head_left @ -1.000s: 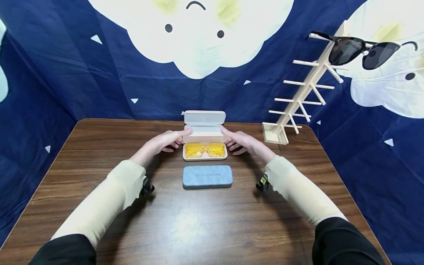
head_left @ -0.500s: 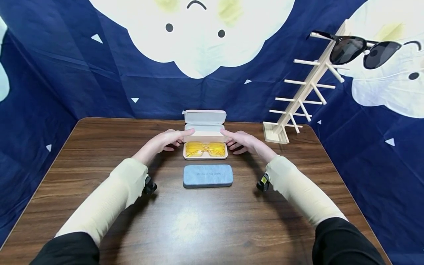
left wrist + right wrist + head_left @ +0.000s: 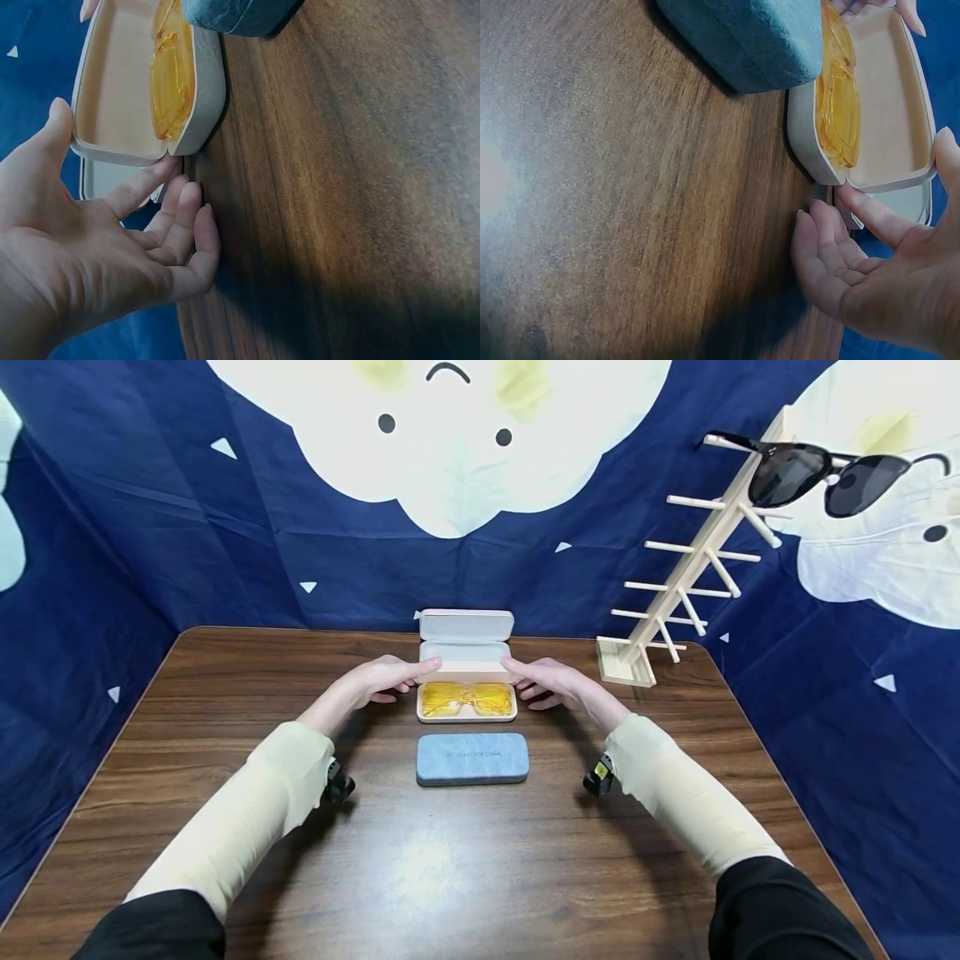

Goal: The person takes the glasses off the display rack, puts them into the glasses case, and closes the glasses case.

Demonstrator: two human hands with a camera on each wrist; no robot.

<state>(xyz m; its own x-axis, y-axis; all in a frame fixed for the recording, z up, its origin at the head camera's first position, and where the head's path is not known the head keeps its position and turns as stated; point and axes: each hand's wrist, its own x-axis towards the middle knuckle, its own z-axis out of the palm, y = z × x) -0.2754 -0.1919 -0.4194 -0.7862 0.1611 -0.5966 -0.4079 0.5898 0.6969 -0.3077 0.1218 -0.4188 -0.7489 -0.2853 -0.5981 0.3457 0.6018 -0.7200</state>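
Observation:
A beige glasses case (image 3: 467, 719) stands in the middle with its lid (image 3: 120, 82) raised, and folded yellow glasses (image 3: 442, 697) lie in its base. My left hand (image 3: 378, 675) touches the lid's left end. Its thumb is at the lid's outer edge and its index fingertip near the hinge; the other fingers are loosely bent. At the opposite end my right hand (image 3: 885, 270) mirrors this, thumb at the edge and index finger by the hinge. Partly hidden behind that lid is another pale glasses case (image 3: 467, 627), lid up. A blue glasses case (image 3: 472, 760) lies closed in front.
A wooden peg rack (image 3: 702, 543) stands at the back right of the brown table (image 3: 465, 877). Black sunglasses (image 3: 787, 475) hang on its top pegs. A dark blue curtain (image 3: 315, 552) with white clouds runs behind the table. Both wrists wear small black cameras.

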